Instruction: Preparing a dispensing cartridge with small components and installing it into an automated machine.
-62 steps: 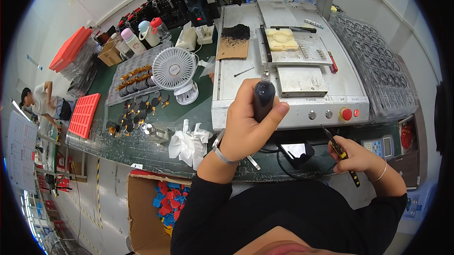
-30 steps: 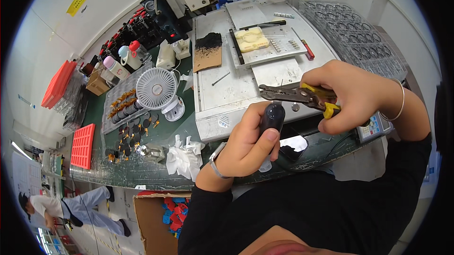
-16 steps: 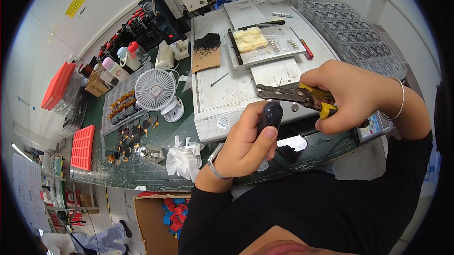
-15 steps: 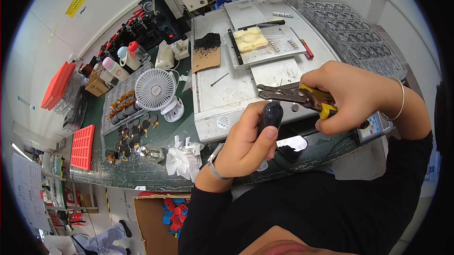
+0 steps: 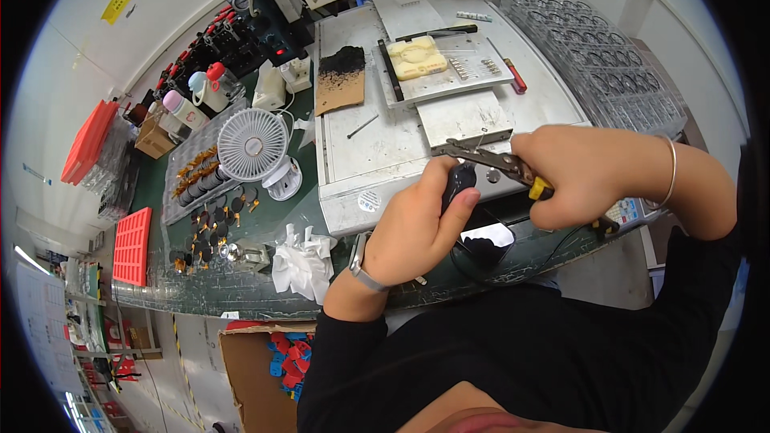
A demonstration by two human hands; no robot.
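My left hand [image 5: 413, 228] is wrapped round a black tool with a rounded end [image 5: 459, 182], its thumb lying along the near side. The rest of that tool is hidden in my palm, so its exact kind does not show. In my right hand [image 5: 581, 180] is a pair of pliers [image 5: 501, 162] with dark, worn metal jaws and yellow grips. The jaws point left, just over the upper end of the black tool. A small thin piece shows at the jaws, too fine to make out.
Beyond my hands a metal plate [image 5: 461, 84] carries a cream block [image 5: 417, 57]. A red-handled screwdriver [image 5: 516, 78] lies to its right, near stacked clear trays [image 5: 601, 56]. Left are a white fan [image 5: 253, 144], crumpled tissue [image 5: 303, 263] and a red tray [image 5: 131, 247]. A carton [image 5: 255, 369] stands below.
The pliers have tilted, and their yellow grips have come closer together in my right hand. The black tool has tipped a little in my left hand. The whole view has shifted slightly.
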